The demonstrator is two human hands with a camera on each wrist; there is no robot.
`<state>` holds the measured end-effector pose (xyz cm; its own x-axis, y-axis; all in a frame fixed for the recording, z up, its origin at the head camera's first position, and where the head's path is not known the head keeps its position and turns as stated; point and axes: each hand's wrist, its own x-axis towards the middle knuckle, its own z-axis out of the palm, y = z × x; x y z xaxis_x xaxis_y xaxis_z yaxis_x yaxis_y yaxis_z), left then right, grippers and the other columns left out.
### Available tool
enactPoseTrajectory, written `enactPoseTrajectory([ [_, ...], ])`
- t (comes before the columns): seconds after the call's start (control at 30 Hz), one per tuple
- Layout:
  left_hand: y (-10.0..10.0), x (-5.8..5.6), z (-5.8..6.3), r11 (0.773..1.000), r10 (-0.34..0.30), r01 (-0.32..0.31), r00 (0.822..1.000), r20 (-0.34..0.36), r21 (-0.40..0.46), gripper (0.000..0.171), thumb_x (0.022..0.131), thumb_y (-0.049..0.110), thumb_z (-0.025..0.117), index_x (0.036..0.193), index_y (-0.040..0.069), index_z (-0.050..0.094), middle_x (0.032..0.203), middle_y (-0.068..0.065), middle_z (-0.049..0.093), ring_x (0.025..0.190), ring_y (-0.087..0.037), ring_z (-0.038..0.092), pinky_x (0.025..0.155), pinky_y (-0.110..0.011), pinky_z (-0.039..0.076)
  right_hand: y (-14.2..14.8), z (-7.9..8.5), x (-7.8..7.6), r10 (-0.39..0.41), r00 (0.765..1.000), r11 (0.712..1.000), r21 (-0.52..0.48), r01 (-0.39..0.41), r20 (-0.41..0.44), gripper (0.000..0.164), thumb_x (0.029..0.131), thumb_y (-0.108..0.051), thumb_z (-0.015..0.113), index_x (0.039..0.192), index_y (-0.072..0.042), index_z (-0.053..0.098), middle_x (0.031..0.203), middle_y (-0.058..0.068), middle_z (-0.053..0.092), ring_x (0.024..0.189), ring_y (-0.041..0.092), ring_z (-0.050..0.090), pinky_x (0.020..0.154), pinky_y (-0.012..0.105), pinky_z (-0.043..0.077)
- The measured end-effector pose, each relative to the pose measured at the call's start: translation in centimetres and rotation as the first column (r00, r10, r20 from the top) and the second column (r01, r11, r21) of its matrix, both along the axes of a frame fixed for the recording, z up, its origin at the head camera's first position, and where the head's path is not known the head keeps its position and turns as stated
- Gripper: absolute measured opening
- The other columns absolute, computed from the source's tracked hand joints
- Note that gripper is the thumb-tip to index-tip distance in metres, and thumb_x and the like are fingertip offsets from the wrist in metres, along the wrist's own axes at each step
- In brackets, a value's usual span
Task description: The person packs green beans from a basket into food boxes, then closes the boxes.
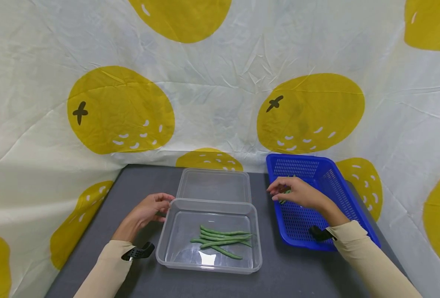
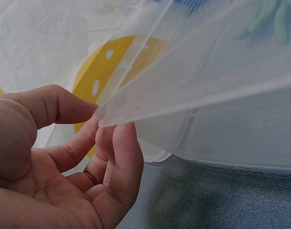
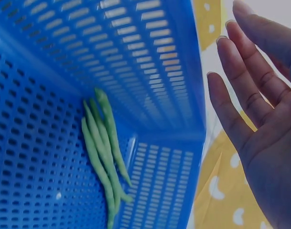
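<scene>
A clear plastic container [image 1: 168, 236] stands on the table with several green beans [image 1: 223, 240] lying in it. My left hand [image 1: 149, 211] pinches the container's upper left corner between thumb and fingers, as the left wrist view shows up close. To the right is a blue perforated basket [image 1: 290, 229], with more green beans [image 3: 105, 148] lying along one inner wall. Over the basket's left rim hovers my right hand [image 1: 298, 192], its fingers relaxed and holding nothing; in the right wrist view the hand [image 3: 274, 109] is apart from the beans.
Behind the container lies a clear lid [image 1: 214, 184] on the dark grey table [image 1: 142, 182]. A pale cloth [image 1: 220, 120] printed with yellow fruit hangs along the back and sides. Black wrist straps [image 1: 139, 251] sit over the beige sleeves.
</scene>
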<state>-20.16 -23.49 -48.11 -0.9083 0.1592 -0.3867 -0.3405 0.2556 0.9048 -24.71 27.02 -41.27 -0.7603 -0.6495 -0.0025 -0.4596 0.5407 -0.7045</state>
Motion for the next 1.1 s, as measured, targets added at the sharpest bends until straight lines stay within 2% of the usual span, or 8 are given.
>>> enactPoseTrajectory([
  [0.17, 0.0, 0.0, -0.1, 1.0, 0.002, -0.002, 1.0, 0.002, 0.0, 0.039, 0.094, 0.011, 0.059, 0.132, -0.002, 0.057, 0.11, -0.018, 0.066, 0.088, -0.023, 0.063, 0.066, -0.036, 0.057, 1.0, -0.6, -0.7, -0.043, 0.999, 0.999, -0.005, 0.043, -0.017, 0.024, 0.094, -0.015, 0.072, 0.118, -0.014, 0.069, 0.104, 0.003, 0.072, 0.095, 0.018, 0.068, 0.088, 0.031, 0.055],
  [0.3, 0.0, 0.1, -0.1, 1.0, -0.001, 0.001, 1.0, 0.004, -0.002, 0.038, 0.095, 0.012, 0.059, 0.131, -0.002, 0.058, 0.111, -0.018, 0.066, 0.088, -0.023, 0.063, 0.066, -0.036, 0.057, 1.8, -1.2, -1.3, -0.075, 0.997, 0.997, -0.008, 0.075, -0.008, 0.028, 0.094, -0.01, 0.071, 0.122, -0.007, 0.068, 0.106, 0.011, 0.071, 0.099, 0.028, 0.067, 0.088, 0.028, 0.055],
  [0.43, -0.1, 0.1, -0.3, 1.0, -0.003, 0.003, 1.0, 0.01, -0.004, 0.037, 0.096, 0.012, 0.059, 0.131, -0.001, 0.058, 0.111, -0.018, 0.066, 0.088, -0.023, 0.063, 0.066, -0.036, 0.057, 2.6, -1.9, -1.9, -0.092, 0.996, 0.996, 0.003, 0.092, 0.006, 0.03, 0.094, -0.007, 0.07, 0.124, -0.004, 0.067, 0.109, 0.016, 0.07, 0.103, 0.035, 0.065, 0.091, 0.035, 0.055],
  [0.57, -0.1, 0.1, -0.5, 1.0, 0.005, -0.005, 1.0, 0.019, -0.01, 0.037, 0.095, 0.011, 0.059, 0.13, -0.001, 0.059, 0.111, -0.019, 0.065, 0.088, -0.023, 0.063, 0.067, -0.036, 0.057, 3.4, -2.7, -2.7, -0.105, 0.994, 0.994, 0.017, 0.105, 0.016, 0.031, 0.094, -0.007, 0.07, 0.125, -0.002, 0.066, 0.112, 0.019, 0.07, 0.105, 0.032, 0.065, 0.093, 0.043, 0.054],
  [0.67, 0.0, 0.0, -0.5, 1.0, 0.018, -0.017, 1.0, 0.025, -0.011, 0.036, 0.095, 0.01, 0.059, 0.129, 0.0, 0.06, 0.112, -0.02, 0.065, 0.088, -0.024, 0.063, 0.067, -0.036, 0.057, 4.1, -3.4, -3.4, -0.116, 0.993, 0.993, 0.028, 0.115, 0.014, 0.029, 0.094, -0.008, 0.07, 0.123, -0.003, 0.067, 0.114, 0.019, 0.07, 0.106, 0.03, 0.066, 0.093, 0.041, 0.055],
  [0.8, 0.0, -0.1, -0.5, 1.0, 0.022, -0.022, 0.999, 0.023, -0.01, 0.037, 0.095, 0.011, 0.059, 0.13, 0.0, 0.06, 0.113, -0.021, 0.065, 0.088, -0.025, 0.063, 0.067, -0.036, 0.057, 5.0, -4.3, -4.1, -0.117, 0.993, 0.993, 0.027, 0.116, 0.03, 0.025, 0.094, -0.003, 0.068, 0.119, -0.001, 0.068, 0.116, 0.022, 0.07, 0.106, 0.035, 0.067, 0.091, 0.036, 0.056],
  [1.03, -0.1, -0.1, -0.5, 1.0, 0.007, -0.007, 1.0, 0.01, -0.005, 0.037, 0.095, 0.011, 0.059, 0.131, -0.001, 0.058, 0.11, -0.019, 0.066, 0.086, -0.022, 0.063, 0.066, -0.035, 0.057, 6.1, -5.6, -5.2, -0.112, 0.993, 0.993, 0.028, 0.111, 0.049, 0.026, 0.095, -0.001, 0.067, 0.121, 0.004, 0.067, 0.117, 0.024, 0.069, 0.11, 0.042, 0.064, 0.094, 0.047, 0.053],
  [1.1, -0.1, -0.2, -0.5, 1.0, 0.007, -0.007, 1.0, 0.011, -0.004, 0.037, 0.095, 0.01, 0.058, 0.131, -0.001, 0.058, 0.11, -0.019, 0.066, 0.086, -0.021, 0.063, 0.066, -0.035, 0.057, 6.3, -5.9, -5.4, -0.121, 0.991, 0.992, 0.029, 0.12, 0.048, 0.026, 0.095, 0.0, 0.067, 0.121, 0.003, 0.067, 0.117, 0.024, 0.069, 0.11, 0.043, 0.064, 0.094, 0.044, 0.054],
])
